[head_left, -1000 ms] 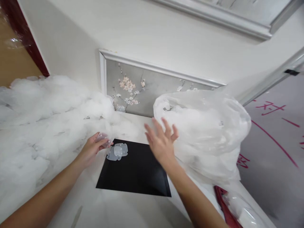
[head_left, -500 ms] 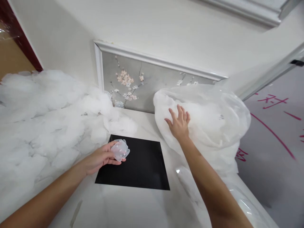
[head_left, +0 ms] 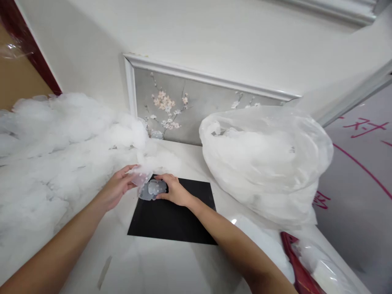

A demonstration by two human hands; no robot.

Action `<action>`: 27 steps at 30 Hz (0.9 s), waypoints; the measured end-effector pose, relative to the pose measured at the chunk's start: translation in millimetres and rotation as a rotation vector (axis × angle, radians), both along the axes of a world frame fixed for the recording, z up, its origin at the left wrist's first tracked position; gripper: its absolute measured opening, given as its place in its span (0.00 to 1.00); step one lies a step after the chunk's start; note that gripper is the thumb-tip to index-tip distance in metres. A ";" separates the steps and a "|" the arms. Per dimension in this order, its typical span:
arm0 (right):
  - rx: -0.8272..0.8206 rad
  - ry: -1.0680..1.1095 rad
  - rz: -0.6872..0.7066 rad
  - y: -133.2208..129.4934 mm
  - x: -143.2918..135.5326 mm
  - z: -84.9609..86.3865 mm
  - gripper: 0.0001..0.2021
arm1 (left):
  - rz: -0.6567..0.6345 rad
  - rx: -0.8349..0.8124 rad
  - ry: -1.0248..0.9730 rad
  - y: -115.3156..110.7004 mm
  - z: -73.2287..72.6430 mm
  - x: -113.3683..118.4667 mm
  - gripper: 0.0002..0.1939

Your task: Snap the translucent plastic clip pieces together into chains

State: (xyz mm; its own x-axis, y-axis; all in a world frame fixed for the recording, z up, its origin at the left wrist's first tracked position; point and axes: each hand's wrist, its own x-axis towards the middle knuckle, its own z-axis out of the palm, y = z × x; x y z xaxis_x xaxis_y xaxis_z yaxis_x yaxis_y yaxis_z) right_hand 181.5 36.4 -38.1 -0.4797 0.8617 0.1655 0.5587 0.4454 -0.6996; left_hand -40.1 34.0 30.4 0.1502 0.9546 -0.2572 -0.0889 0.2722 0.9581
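Observation:
My left hand (head_left: pixel 118 185) pinches a thin, see-through, scalloped piece (head_left: pixel 140 178) with white dots, over the left edge of a black rectangular mat (head_left: pixel 180 220). Close beside it, my right hand (head_left: pixel 174 189) grips a similar translucent dotted piece (head_left: pixel 157 187) between thumb and fingers, above the mat's upper left part. More of the clear material (head_left: pixel 147 193) shows between the two hands; how many layers there are, I cannot tell. To the left rises a big heap of filmy white pieces (head_left: pixel 76 163), its edge reaching close behind my hands.
A large clear plastic bag (head_left: pixel 263 163) full of white pieces stands at the right. Near the lower right lie a dark red object (head_left: pixel 295 261) and clear plastic wrap (head_left: pixel 324 265). Behind the white table (head_left: pixel 153 265) is a wall with a framed flower panel (head_left: pixel 196 98).
My right hand has come from the bag to the mat, beside my left hand, and now grips a translucent piece. My left hand has shifted slightly left and up, its piece tilted.

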 end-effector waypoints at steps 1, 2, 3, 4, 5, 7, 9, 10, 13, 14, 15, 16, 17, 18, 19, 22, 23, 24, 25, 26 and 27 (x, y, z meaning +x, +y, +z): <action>0.007 0.049 -0.006 -2.3 -0.2 -0.2 0.32 | 0.027 -0.011 -0.014 2.4 1.2 -2.6 0.21; 0.016 0.093 -0.003 -6.4 1.2 0.1 0.30 | 0.033 -0.027 -0.025 3.7 2.3 -4.2 0.21; 0.027 0.131 -0.001 -12.0 4.2 0.7 0.29 | 0.017 -0.047 -0.030 3.6 3.1 -4.7 0.21; 0.037 0.162 -0.003 -18.8 8.6 1.3 0.28 | -0.016 -0.069 -0.025 2.2 3.5 -4.0 0.21; 0.046 0.184 -0.013 -26.6 14.2 1.7 0.27 | -0.066 -0.092 -0.014 -0.5 3.4 -2.2 0.22; 0.058 0.206 -0.058 -42.7 27.8 1.5 0.26 | -0.212 -0.136 0.024 -8.7 1.4 4.4 0.24; 0.047 0.225 -0.114 -56.5 41.9 0.1 0.25 | -0.385 -0.163 0.088 -17.7 -2.7 12.4 0.27; 0.028 0.239 -0.144 -61.8 48.1 -0.8 0.22 | -0.462 -0.162 0.127 -21.5 -5.4 16.1 0.27; -0.069 0.292 -0.261 -71.1 60.7 -2.8 0.05 | -0.564 -0.119 0.247 -27.7 -14.9 23.8 0.27; -0.119 0.338 -0.301 -72.4 62.9 -2.8 0.02 | -0.565 -0.105 0.270 -28.2 -17.9 25.2 0.27; -0.185 0.399 -0.329 -73.2 64.4 -2.4 0.06 | -0.564 -0.098 0.281 -28.1 -20.5 26.1 0.27; -0.266 0.458 -0.335 -73.7 65.5 -1.6 0.08 | -0.565 -0.093 0.282 -27.8 -22.5 26.7 0.27; -0.351 0.500 -0.324 -73.9 66.4 -0.7 0.09 | -0.568 -0.089 0.280 -27.3 -24.1 27.2 0.28; -0.420 0.516 -0.309 -73.9 67.3 0.2 0.09 | -0.574 -0.084 0.279 -26.8 -25.3 27.7 0.28; -0.465 0.504 -0.301 -73.7 68.4 0.8 0.09 | -0.578 -0.073 0.283 -26.4 -26.2 28.2 0.28; -0.460 0.431 -0.339 -72.7 72.6 -0.5 0.14 | -0.588 -0.038 0.314 -25.4 -28.3 29.6 0.26; -0.437 0.431 -0.355 -72.4 74.1 -2.0 0.15 | -0.596 -0.020 0.327 -25.2 -29.0 29.9 0.26; -0.412 0.439 -0.359 -72.1 75.5 -3.9 0.16 | -0.604 0.008 0.351 -25.1 -29.5 30.0 0.26; -0.385 0.447 -0.353 -72.1 76.8 -6.0 0.16 | -0.613 0.050 0.390 -25.1 -29.8 29.8 0.26; -0.352 0.453 -0.343 -72.2 77.9 -8.1 0.16 | -0.624 0.106 0.442 -25.2 -29.9 29.3 0.28; -0.319 0.452 -0.334 -72.6 78.8 -9.8 0.16 | -0.635 0.176 0.502 -25.3 -29.9 28.4 0.29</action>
State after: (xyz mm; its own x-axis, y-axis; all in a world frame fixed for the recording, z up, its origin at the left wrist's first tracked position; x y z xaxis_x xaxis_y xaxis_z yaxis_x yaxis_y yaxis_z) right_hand 260.2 -36.2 -47.9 -0.1197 0.9928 -0.0004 0.2501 0.0297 -0.9678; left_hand -11.7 8.7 0.5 0.5815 0.7591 -0.2925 0.4814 -0.0313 0.8759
